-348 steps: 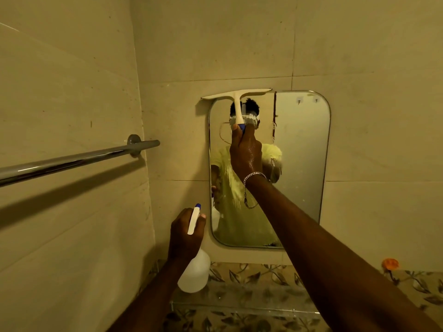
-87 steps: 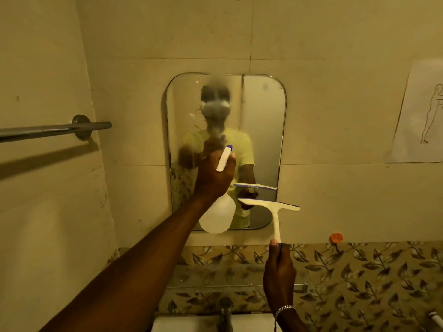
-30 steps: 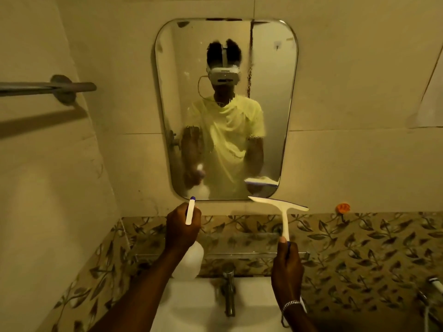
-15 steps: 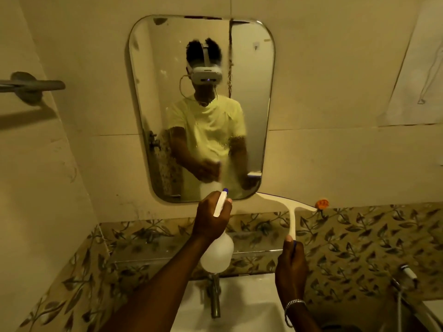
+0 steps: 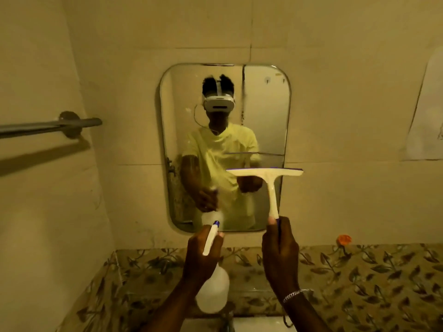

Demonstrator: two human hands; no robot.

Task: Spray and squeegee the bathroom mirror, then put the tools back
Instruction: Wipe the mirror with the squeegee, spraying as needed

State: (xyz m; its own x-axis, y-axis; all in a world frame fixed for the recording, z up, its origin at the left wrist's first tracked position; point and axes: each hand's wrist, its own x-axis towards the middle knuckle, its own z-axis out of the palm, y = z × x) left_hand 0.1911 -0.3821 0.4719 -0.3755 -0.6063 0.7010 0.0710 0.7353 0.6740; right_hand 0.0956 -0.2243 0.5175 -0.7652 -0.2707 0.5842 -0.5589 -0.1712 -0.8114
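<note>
A rounded rectangular mirror (image 5: 266, 111) hangs on the beige tiled wall straight ahead, reflecting a person in a yellow shirt. My left hand (image 5: 202, 255) grips a white spray bottle (image 5: 212, 293) by its neck, nozzle tipped blue, below the mirror's lower edge. My right hand (image 5: 280, 252) holds the handle of a cream squeegee (image 5: 268, 174) upright. Its blade lies level across the mirror's lower right part; whether it touches the glass I cannot tell.
A chrome towel bar (image 5: 48, 125) juts from the left wall. A leaf-patterned tile band (image 5: 359, 271) runs below the mirror, with an orange hook (image 5: 344, 239) at its top. A tap (image 5: 227, 319) and sink sit at the bottom edge. A paper sheet (image 5: 429, 111) hangs at right.
My right hand has lifted the squeegee from below the mirror's corner up over its lower right part. My left hand with the bottle has stayed low. The view tilted upward.
</note>
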